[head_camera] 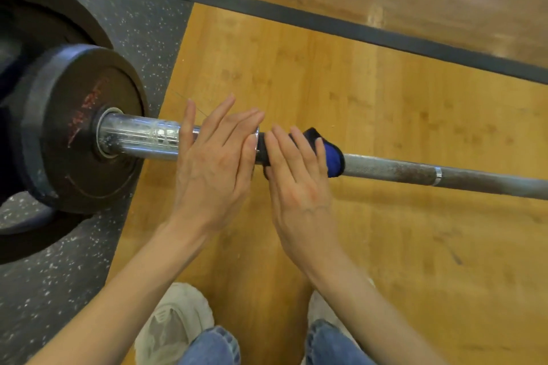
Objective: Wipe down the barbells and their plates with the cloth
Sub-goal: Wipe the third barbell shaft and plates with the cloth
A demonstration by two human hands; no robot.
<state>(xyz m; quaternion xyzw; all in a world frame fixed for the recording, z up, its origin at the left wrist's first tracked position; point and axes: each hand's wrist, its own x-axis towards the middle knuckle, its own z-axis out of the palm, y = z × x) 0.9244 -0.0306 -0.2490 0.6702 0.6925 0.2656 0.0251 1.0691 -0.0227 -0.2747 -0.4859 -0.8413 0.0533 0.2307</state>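
A steel barbell (pixel 415 170) lies across the wooden floor, its chrome sleeve (pixel 139 138) running into black plates (pixel 77 127) at the left. A blue and black cloth (pixel 330 154) is wrapped over the bar just right of the sleeve collar. My right hand (pixel 299 187) lies flat on the cloth with straight fingers pressing it to the bar. My left hand (pixel 213 157) rests on the sleeve's inner end, fingers straight and spread, next to the right hand.
A larger black plate (pixel 35 9) sits behind the smaller one on a speckled rubber mat (pixel 59 275). A dark mat edge strip (pixel 326 21) crosses the wooden floor (pixel 415 246) behind the bar. My shoes (pixel 175 323) and jeans are at the bottom.
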